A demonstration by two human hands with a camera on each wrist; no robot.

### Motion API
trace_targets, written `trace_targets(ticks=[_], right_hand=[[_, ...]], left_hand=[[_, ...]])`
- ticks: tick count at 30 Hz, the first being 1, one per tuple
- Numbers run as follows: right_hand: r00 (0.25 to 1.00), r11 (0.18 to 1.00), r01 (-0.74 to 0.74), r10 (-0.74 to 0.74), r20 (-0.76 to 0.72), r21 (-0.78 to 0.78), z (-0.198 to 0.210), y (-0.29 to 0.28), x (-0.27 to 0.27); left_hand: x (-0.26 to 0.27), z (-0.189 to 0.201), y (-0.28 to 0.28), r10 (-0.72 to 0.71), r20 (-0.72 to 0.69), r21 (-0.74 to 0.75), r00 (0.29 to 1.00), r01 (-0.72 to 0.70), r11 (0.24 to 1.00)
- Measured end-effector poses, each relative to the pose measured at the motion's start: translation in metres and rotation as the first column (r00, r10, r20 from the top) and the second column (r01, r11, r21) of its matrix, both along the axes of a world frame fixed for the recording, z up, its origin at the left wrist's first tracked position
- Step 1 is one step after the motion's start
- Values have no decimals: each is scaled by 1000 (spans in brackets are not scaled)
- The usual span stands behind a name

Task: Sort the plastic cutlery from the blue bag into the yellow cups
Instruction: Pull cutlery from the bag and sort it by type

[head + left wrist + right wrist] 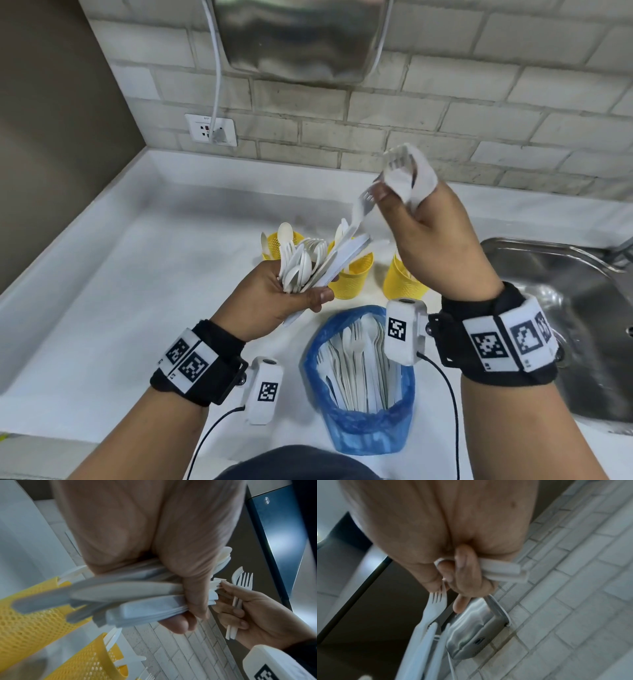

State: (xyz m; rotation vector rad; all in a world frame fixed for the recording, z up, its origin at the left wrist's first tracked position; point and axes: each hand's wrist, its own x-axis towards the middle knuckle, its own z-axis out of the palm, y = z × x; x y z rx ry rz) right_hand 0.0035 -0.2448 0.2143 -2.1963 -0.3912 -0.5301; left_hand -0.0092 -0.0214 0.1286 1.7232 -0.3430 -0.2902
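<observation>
Fanning mixed cutlery [301, 263] in curled left hand [274, 301] so right hand [435, 233], clutching forks [399, 168], pinched another for cups [354, 275]

Head view looks down, wrist views look up close, sharing forks [243, 580]
</observation>
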Motion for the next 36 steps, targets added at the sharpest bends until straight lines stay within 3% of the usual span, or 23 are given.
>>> trace_targets(ticks=[4,8,13,15,17,19,23,24,26,28,30,33,36], right_hand=[[986,942,-3,59,-158,336,3,7,0],[985,841,130,-48,-166,526,-2,16,6],[980,507,177,-172,-102,844,-5,20,16],[985,347,141,-140,-98,927,-3,18,16],[988,256,141,-98,-120,956,-1,14,17],[985,280,171,-82,-154,945,-1,12,17],[985,411,163,-26,-168,897,-1,18,12],[985,468,158,-14,-171,869,-1,19,9],[984,666,148,-24,-177,731,-1,21,2],[983,868,138,-59,-177,477,-3,22,-4],[981,972,95,-54,-189,214,-5,25,-8],[967,997,41,-56,-248,-65,-9,32,-12],[970,989,51,-83,-229,-141,-13,36,-14]], left_hand=[[2,-1,3,30,-2,11,1000,-30,999],[5,-2,5,28,5,24,1000,-28,999],[7,-4,8,37,5,11,999,-37,999],[8,-5,10,40,2,22,999,-40,999],[8,-4,10,40,1,27,999,-40,999],[8,-4,10,39,5,38,999,-40,998],[8,-6,9,40,37,91,999,-43,995],[8,-7,8,49,47,109,998,-54,993],[8,-7,7,97,71,129,993,-105,986],[7,-6,5,151,110,144,982,-166,976],[7,-7,2,191,143,136,971,-210,968],[9,-10,-1,240,182,98,954,-260,960],[10,-15,-3,272,263,81,926,-302,950]])
